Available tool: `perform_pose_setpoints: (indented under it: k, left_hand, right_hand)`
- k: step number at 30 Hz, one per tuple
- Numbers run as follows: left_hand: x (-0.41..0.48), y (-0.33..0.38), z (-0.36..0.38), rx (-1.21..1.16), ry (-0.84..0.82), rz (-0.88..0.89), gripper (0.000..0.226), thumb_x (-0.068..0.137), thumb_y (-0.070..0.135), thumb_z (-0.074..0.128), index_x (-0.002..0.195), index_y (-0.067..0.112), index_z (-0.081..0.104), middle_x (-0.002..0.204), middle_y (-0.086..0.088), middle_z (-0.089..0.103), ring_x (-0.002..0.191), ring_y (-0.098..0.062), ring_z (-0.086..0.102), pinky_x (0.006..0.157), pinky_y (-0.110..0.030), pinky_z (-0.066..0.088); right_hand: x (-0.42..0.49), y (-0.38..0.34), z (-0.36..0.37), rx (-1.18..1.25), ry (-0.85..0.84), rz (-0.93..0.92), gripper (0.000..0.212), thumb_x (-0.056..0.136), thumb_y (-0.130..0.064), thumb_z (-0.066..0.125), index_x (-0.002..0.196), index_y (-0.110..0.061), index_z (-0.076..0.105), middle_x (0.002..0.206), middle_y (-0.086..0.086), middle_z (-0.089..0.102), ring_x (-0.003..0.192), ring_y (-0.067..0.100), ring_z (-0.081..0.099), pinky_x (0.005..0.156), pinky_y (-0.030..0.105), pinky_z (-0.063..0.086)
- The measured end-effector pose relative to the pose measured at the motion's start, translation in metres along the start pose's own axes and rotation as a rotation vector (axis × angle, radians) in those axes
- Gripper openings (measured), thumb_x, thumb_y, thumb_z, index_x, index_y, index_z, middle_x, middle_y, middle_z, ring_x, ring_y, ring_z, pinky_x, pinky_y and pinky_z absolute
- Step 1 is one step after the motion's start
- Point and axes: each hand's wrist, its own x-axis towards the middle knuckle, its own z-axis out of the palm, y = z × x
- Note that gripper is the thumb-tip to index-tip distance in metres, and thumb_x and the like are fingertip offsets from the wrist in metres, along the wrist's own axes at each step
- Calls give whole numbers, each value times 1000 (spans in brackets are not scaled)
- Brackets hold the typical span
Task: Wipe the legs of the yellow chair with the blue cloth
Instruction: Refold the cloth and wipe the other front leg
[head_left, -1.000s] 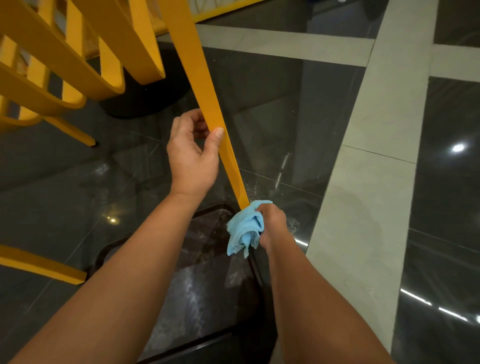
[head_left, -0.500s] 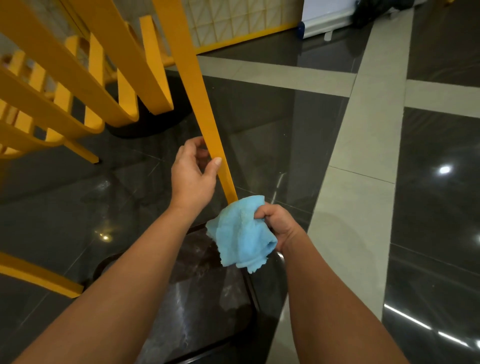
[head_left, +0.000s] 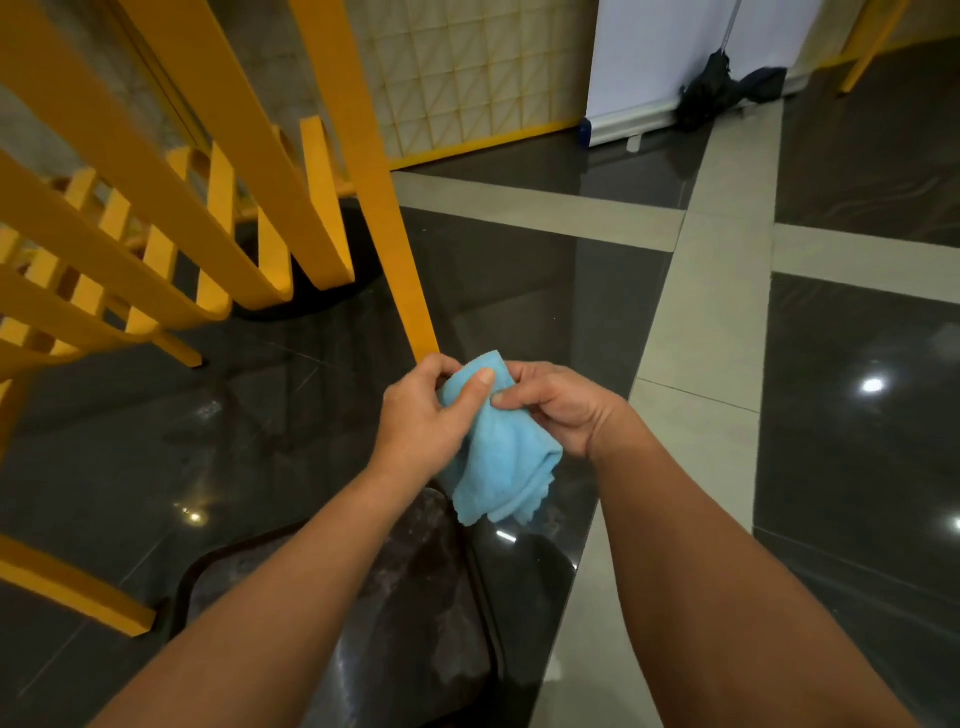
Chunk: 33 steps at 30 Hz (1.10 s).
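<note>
Yellow chair (head_left: 249, 130) is tipped over at far left, slats and legs slanting. Its long chair leg (head_left: 387, 218) runs down to a free end raised off the dark glossy floor (head_left: 519, 291). The leg looks rigid, smooth and painted, probably a bit slick. It should take firm rubbing without harm, but the tipped chair may shift if pushed, so brace the leg above the spot being wiped.

Left hand (head_left: 421, 421) sits just below the leg's end. Its fingers are curled over the top edge of the blue cloth (head_left: 501, 462) and its thumb is pressed flat on the cloth's front. Cannot tell if the knuckles touch the leg tip.

The cloth is just below and right of the leg's end, held in the air between both hands with its lower corners hanging loose. It is soft, light, limp terry that bunches easily and won't slip. Best gripped as a wad in the palm, or wrapped round the leg.

Right hand (head_left: 558, 410), right of the leg's end, pinches the cloth's right side between thumb and curled fingers. Neither hand is on the leg shaft; looks like the cloth is being re-bunched.
</note>
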Motion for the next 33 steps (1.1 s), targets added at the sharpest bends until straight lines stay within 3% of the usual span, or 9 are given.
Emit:
perform_pose_setpoints:
  k: [4, 8, 11, 14, 18, 22, 27, 30, 33]
  left_hand:
    - [2, 17, -1, -15, -27, 86, 23, 89, 38, 67, 98, 18, 64, 86, 9, 67, 79, -1, 63, 60, -12, 49]
    - [7, 32, 0, -56, 8, 101, 19, 91, 31, 65, 93, 12, 61, 83, 2, 65, 74, -6, 61, 57, -14, 47]
    - [8, 37, 5, -122, 37, 80, 16, 94, 26, 62, 96, 11, 56, 83, 2, 62, 70, -2, 58, 56, -11, 46]
    - [8, 35, 9, -219, 49, 41, 12, 95, 24, 59, 103, 17, 53, 91, 6, 62, 78, 6, 60, 63, -14, 48]
    - [6, 30, 10, -349, -2, -20, 24, 95, 22, 61, 115, 29, 51, 109, 7, 65, 97, -5, 65, 78, -27, 57]
    - [7, 26, 7, -381, -20, -77, 15, 94, 21, 62, 108, 25, 60, 107, 2, 68, 99, -14, 67, 86, -42, 58]
    - [3, 26, -5, -478, -57, -119, 20, 93, 19, 65, 113, 19, 61, 109, 0, 70, 100, -16, 69, 85, -37, 59]
    - [4, 23, -15, -496, -64, -121, 21, 91, 18, 67, 111, 14, 62, 106, -4, 71, 97, -17, 70, 84, -39, 59]
    - [7, 24, -26, -583, -47, -155, 16, 93, 15, 65, 108, 13, 62, 100, -4, 72, 94, -20, 71, 79, -37, 58]
  right_hand:
    - [-10, -32, -3, -122, 1, 8, 37, 91, -2, 54, 128, 2, 52, 114, 21, 62, 100, 31, 65, 90, 42, 54]
    - [-20, -64, -6, -315, 25, 64, 21, 88, -7, 61, 109, -4, 57, 105, 15, 65, 93, 27, 67, 84, 38, 56]
    - [-29, -83, -14, -492, 9, 163, 29, 79, -9, 68, 106, -5, 60, 107, 16, 67, 99, 31, 66, 87, 40, 55]
    - [-37, -91, -24, -635, 32, 243, 24, 83, -1, 68, 107, -6, 65, 110, 16, 67, 102, 32, 66, 84, 39, 57]
    - [-40, -90, -31, -570, 119, 183, 25, 87, 3, 60, 111, 2, 65, 112, 19, 66, 101, 33, 66, 81, 38, 59]
    - [-39, -85, -27, -404, 145, 56, 24, 86, 5, 55, 107, -2, 65, 108, 20, 63, 98, 33, 63, 77, 38, 57]
    - [-32, -79, -15, -203, 189, -148, 30, 83, 2, 60, 105, -17, 60, 109, 16, 59, 98, 34, 59, 78, 41, 54]
    - [-27, -78, 1, -260, 184, -211, 14, 88, -2, 57, 93, -14, 61, 100, 12, 61, 91, 30, 61, 71, 36, 58]
    - [-28, -83, 14, -350, 190, -179, 9, 86, -9, 61, 95, -9, 64, 98, 12, 65, 89, 27, 64, 73, 36, 58]
